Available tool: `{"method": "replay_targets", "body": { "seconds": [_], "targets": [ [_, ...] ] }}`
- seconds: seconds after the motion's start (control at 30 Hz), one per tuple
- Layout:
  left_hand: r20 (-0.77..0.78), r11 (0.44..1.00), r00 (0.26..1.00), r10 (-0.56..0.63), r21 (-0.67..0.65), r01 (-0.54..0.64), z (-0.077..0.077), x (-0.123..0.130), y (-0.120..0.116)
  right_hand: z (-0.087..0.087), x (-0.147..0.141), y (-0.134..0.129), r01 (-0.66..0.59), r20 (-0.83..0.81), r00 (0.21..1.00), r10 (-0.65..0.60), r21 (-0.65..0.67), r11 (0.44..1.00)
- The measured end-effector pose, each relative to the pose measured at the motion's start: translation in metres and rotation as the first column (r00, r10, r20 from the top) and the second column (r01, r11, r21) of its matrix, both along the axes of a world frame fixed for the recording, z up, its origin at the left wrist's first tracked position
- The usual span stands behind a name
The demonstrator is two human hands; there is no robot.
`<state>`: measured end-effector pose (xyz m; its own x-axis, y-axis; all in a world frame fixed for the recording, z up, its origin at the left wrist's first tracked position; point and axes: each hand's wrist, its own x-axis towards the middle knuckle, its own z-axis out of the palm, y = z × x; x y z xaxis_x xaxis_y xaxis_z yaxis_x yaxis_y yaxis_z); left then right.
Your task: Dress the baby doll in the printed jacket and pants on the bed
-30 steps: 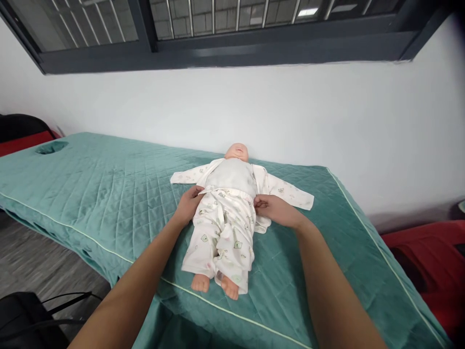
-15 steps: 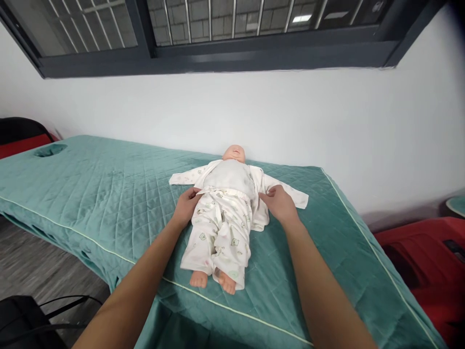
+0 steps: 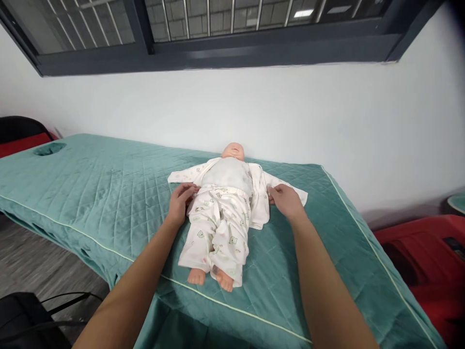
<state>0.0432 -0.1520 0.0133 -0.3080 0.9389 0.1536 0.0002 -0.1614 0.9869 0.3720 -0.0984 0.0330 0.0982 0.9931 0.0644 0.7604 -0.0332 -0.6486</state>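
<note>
White jacket (image 3: 260,208) edge meets the nearly closed fingers of my right hand (image 3: 286,199); my left hand (image 3: 180,198), half-curled, touches the trousers (image 3: 232,213) at the waist. Whether either grips, I can't tell. The doll (image 3: 233,151) lies face-up between them, so both sides seem within reach.

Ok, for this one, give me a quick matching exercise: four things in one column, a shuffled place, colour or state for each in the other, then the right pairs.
Things:
1. doll
2. printed trousers
3. right hand
4. quilted cover

Places, colours, states:
A. at the edge of the white top
B. green, with a pale piped edge
C. lying face up, head toward the wall
D. on the legs, with bare feet showing below the hems

Right pairs: 1-C, 2-D, 3-A, 4-B
</note>
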Motion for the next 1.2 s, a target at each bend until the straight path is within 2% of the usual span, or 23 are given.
{"method": "replay_targets", "body": {
  "seconds": [0.1, 0.17, 0.27, 0.37, 0.5, 0.63, 0.73, 0.8, 0.9, 0.97, 1.03, 1.1, 1.17, 1.2],
  "targets": [
    [-0.093, 0.981, 0.977, 0.192, 0.002, -0.193, -0.009, -0.003, 0.008, -0.002, -0.003, -0.003, -0.029, -0.017, 0.999, 0.029, -0.014, 0.999],
    [-0.232, 0.970, 0.946, 0.228, -0.031, -0.242, -0.013, -0.004, 0.017, -0.001, -0.008, -0.006, -0.063, 0.007, 0.998, 0.064, -0.035, 0.997],
    [-0.498, 0.981, 0.858, 0.129, -0.059, -0.182, -0.015, -0.009, 0.031, 0.000, -0.013, -0.011, -0.111, -0.026, 0.994, 0.109, -0.053, 0.992],
    [-0.675, 0.983, 0.734, 0.079, -0.069, -0.169, -0.016, -0.017, 0.045, -0.001, -0.015, -0.013, -0.130, -0.169, 0.978, 0.119, -0.054, 0.990],
    [-0.720, 0.980, 0.693, 0.019, -0.124, -0.156, -0.016, -0.028, 0.060, -0.004, -0.016, -0.012, -0.074, -0.270, 0.960, 0.074, 0.012, 0.997],
    [-0.705, 0.982, 0.707, -0.061, -0.168, -0.083, -0.013, -0.035, 0.068, -0.006, -0.015, -0.023, 0.040, -0.404, 0.915, 0.004, 0.102, 0.994],
    [-0.638, 0.980, 0.753, -0.160, -0.197, 0.041, -0.005, -0.040, 0.066, -0.009, -0.005, -0.037, 0.200, -0.500, 0.859, -0.106, 0.138, 0.970],
    [-0.535, 0.971, 0.816, -0.218, -0.203, 0.126, 0.002, -0.042, 0.062, -0.013, 0.006, -0.047, 0.338, -0.530, 0.818, -0.225, 0.126, 0.933],
    [-0.275, 0.969, 0.941, -0.196, -0.200, 0.144, 0.009, -0.047, 0.056, -0.021, 0.024, -0.056, 0.492, -0.444, 0.808, -0.388, 0.143, 0.859],
    [-0.034, 0.973, 0.987, -0.155, -0.178, 0.147, 0.010, -0.051, 0.055, -0.024, 0.032, -0.059, 0.534, -0.327, 0.826, -0.459, 0.195, 0.822],
    [0.195, 0.967, 0.964, -0.182, -0.142, 0.211, 0.009, -0.057, 0.057, -0.025, 0.037, -0.060, 0.556, -0.225, 0.829, -0.511, 0.249, 0.793],
    [0.331, 0.947, 0.913, -0.237, -0.131, 0.293, 0.007, -0.062, 0.058, -0.024, 0.038, -0.061, 0.554, -0.147, 0.832, -0.535, 0.285, 0.782],
    [0.344, 0.941, 0.912, -0.224, -0.168, 0.295, 0.005, -0.066, 0.058, -0.024, 0.037, -0.062, 0.516, -0.048, 0.845, -0.533, 0.339, 0.787],
    [0.310, 0.948, 0.932, -0.189, -0.190, 0.256, 0.004, -0.067, 0.057, -0.023, 0.035, -0.063, 0.479, 0.018, 0.850, -0.526, 0.388, 0.787]
  ]
}}
